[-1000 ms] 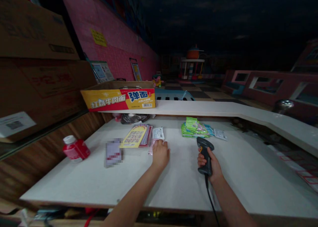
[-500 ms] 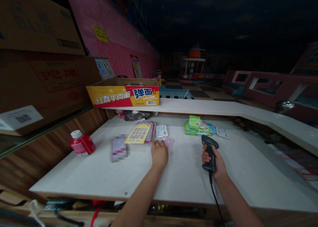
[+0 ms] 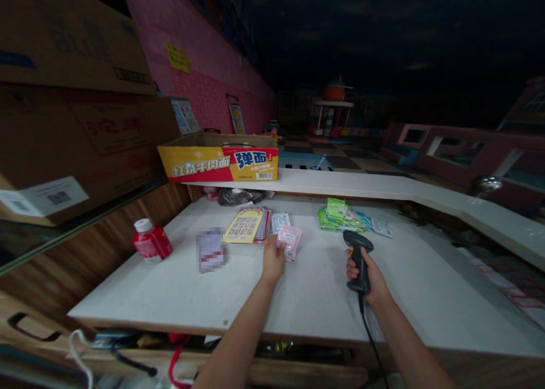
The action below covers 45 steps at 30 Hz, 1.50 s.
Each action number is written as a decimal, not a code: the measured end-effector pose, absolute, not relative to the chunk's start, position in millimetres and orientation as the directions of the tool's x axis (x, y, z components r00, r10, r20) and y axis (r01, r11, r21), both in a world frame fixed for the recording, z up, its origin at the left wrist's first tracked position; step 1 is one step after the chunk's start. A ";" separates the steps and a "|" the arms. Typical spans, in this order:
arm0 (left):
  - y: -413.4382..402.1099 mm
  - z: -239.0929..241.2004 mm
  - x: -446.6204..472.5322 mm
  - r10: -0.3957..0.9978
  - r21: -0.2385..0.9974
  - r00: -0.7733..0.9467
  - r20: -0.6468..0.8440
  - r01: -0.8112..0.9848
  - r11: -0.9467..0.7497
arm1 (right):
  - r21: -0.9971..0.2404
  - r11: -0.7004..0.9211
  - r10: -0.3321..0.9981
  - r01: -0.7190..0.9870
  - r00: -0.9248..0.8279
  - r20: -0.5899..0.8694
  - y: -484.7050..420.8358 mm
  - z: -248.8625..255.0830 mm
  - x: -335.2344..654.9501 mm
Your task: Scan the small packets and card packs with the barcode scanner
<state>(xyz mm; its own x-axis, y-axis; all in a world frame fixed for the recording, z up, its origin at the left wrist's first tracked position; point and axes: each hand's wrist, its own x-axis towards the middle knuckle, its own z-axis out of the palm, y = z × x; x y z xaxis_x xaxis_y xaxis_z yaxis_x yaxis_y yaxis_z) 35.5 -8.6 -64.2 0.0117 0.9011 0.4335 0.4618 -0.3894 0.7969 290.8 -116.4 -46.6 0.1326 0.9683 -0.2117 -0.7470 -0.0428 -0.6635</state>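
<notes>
A small pink packet is pinched by its left edge in my left hand, tilted up so that its label faces me. Right behind it lies a white-and-blue packet on the white counter. My right hand is wrapped round the handle of a black barcode scanner, its head pointing up and left and its cable running down toward me. Beyond the scanner is a pile of green packets, with a pale packet at its right end. Yellow-covered cards lie left of the pink packet.
A red bottle with a white cap stands on the left, near a blurred-out pack. A yellow-and-red carton sits on the raised ledge. Large cardboard boxes are stacked far left. Cables hang below the counter's front edge.
My left hand has picked up the pink packet from the counter and raised its face toward me. The right hand keeps the scanner in nearly the same place. The view has shifted slightly left.
</notes>
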 end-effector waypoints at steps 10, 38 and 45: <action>-6.6 -67.9 38.0 0.899 0.921 -0.249 0.361 0.248 -0.301 | -0.958 -0.136 0.988 -0.253 0.037 -0.150 -157.3 -5.6 217.9; -1.6 -69.0 34.5 0.892 0.900 -0.232 0.387 0.306 -0.311 | -0.946 -0.214 0.967 -0.242 0.087 -0.241 -113.1 -15.3 254.8; -7.8 -56.7 37.0 0.944 0.952 -0.145 0.296 0.129 -0.279 | -0.896 -0.111 0.993 -0.430 -0.021 -0.113 -104.5 -42.3 278.8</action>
